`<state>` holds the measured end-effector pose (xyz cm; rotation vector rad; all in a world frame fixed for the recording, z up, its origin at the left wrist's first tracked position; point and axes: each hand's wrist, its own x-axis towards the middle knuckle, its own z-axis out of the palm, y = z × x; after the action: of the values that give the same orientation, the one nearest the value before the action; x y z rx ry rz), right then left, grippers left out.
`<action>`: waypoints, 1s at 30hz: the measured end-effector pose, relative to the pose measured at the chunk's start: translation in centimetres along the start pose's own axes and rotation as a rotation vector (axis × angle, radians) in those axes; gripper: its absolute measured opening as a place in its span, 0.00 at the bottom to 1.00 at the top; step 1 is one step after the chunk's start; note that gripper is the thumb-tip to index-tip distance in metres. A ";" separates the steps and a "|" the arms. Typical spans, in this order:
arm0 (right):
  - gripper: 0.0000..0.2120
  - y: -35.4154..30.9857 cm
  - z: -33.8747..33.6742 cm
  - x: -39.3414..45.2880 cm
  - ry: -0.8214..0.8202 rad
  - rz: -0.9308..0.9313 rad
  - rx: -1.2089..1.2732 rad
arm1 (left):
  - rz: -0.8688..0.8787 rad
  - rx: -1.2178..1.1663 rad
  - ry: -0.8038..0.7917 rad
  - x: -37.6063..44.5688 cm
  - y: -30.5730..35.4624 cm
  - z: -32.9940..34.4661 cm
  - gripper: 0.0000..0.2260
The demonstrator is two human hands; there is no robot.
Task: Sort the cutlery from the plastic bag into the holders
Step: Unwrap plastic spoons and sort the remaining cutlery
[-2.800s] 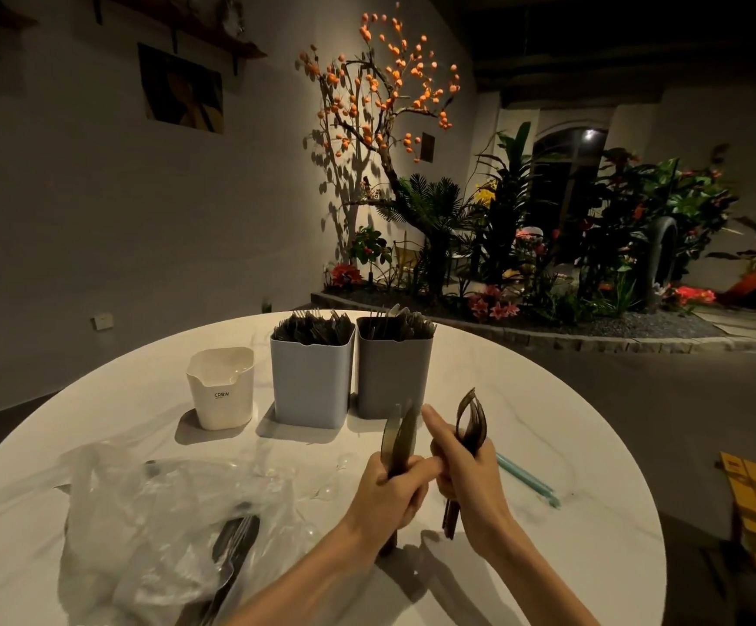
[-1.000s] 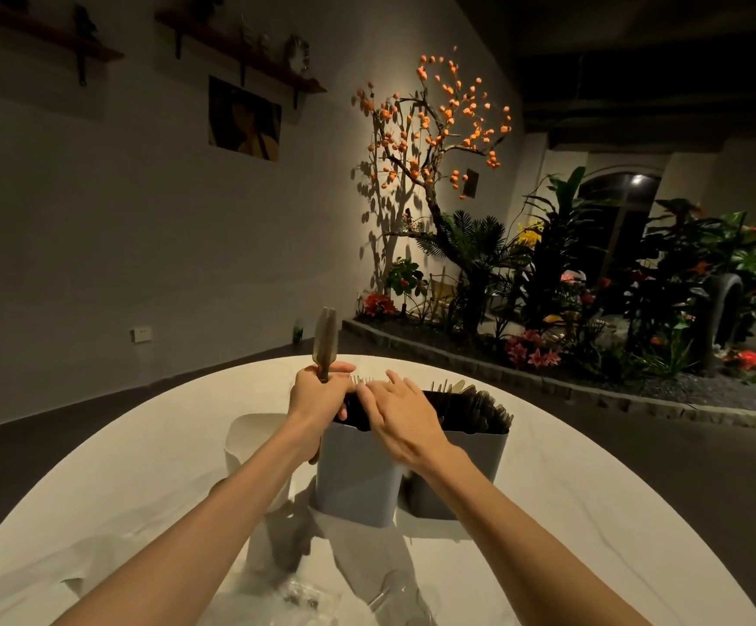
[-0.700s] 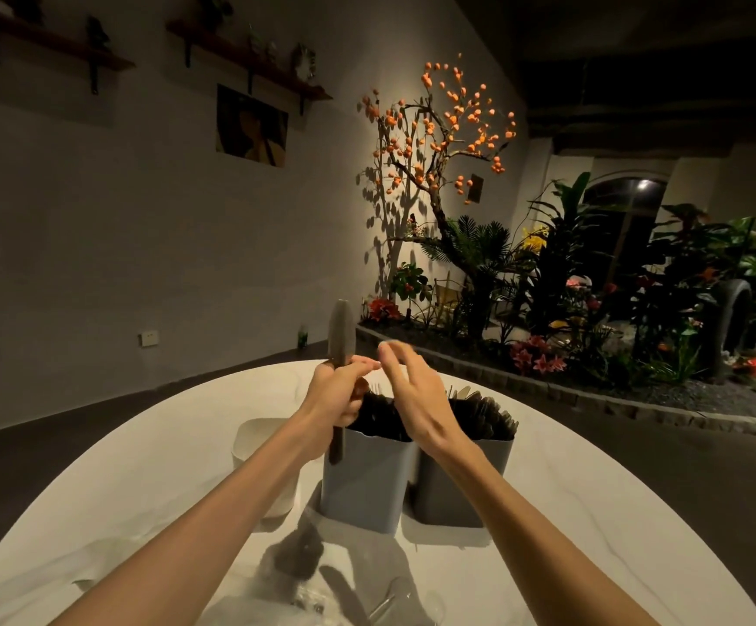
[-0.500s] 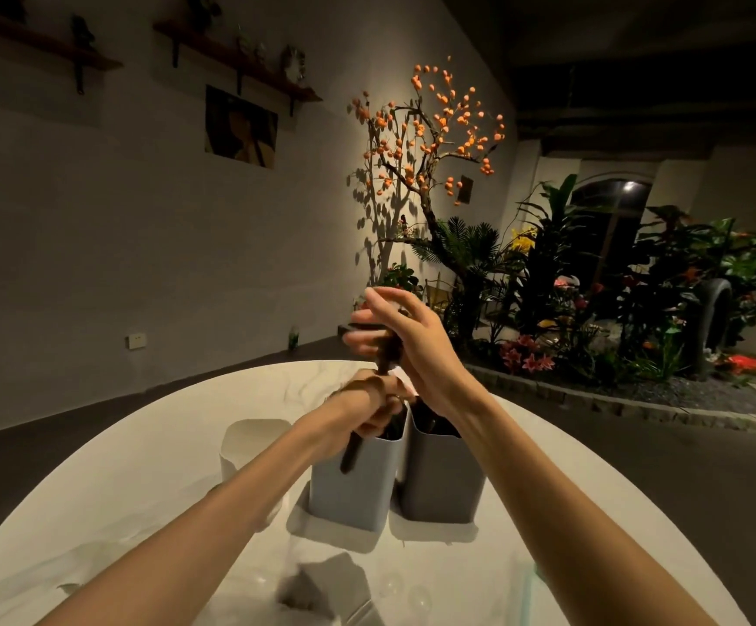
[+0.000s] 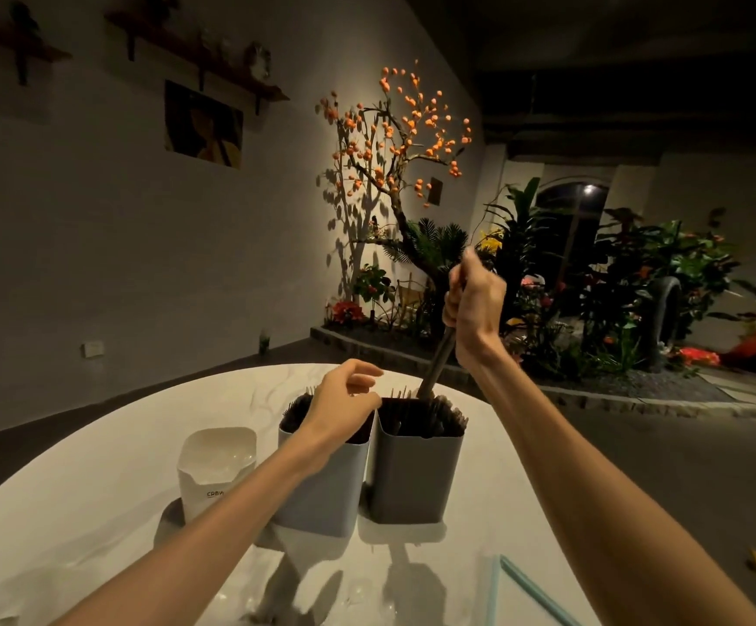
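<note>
Over the dark grey holder (image 5: pixel 416 472), right hand (image 5: pixel 475 305) fist-grips a dark utensil (image 5: pixel 437 363) with its lower end in the holder; left hand (image 5: pixel 344 404) fingers loosely curled, empty, above the light grey holder (image 5: pixel 322 490).

A round white marble-patterned table (image 5: pixel 96 512) is seen in the foreground, lit warmly from above. A dark floor (image 5: pixel 683 467) is visible around it. A plain pale wall (image 5: pixel 118 264) is located on the left, on which two wooden shelves (image 5: pixel 195 61) with small ornaments are mounted; a picture (image 5: pixel 203 124) is hung beneath them, and a socket (image 5: pixel 93 348) is fitted low down. An artificial tree with orange fruit (image 5: pixel 394 142) is placed against the wall and is spotlit, so that its shadow is cast on the plaster. A raised planting bed (image 5: pixel 593 390) with stone edging is filled with dense green foliage and red flowers. An arched opening (image 5: pixel 570 205) with a small lamp is set behind the plants. The ceiling (image 5: pixel 638 61) is left dark.
</note>
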<state>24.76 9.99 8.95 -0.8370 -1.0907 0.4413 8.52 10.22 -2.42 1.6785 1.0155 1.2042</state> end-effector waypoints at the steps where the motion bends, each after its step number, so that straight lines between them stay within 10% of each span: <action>1: 0.22 1.6 -0.1 -0.3 0.011 0.030 -0.033 | -0.001 -0.001 0.003 0.0 -0.5 -0.1 0.13; 7: 0.16 11.1 -1.1 -3.7 -0.323 0.259 -0.566 | 0.077 0.034 0.078 -0.3 -2.0 -0.5 0.14; 18: 0.10 6.3 -4.3 -12.1 -0.386 -0.241 -0.742 | 0.129 0.146 -0.132 -8.6 -3.2 -2.2 0.10; 24: 0.15 8.7 -7.7 -19.7 -0.843 0.315 -1.115 | -0.075 0.455 -0.523 -12.1 -8.0 -2.9 0.03; 30: 0.28 11.0 -8.9 -21.4 -0.993 0.511 -1.220 | -0.126 0.801 -0.560 -13.0 -9.4 -3.5 0.22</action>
<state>24.67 -1.13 -14.23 -2.1254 -2.1286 0.6325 0.93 1.93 -14.46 2.3191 1.2845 0.1708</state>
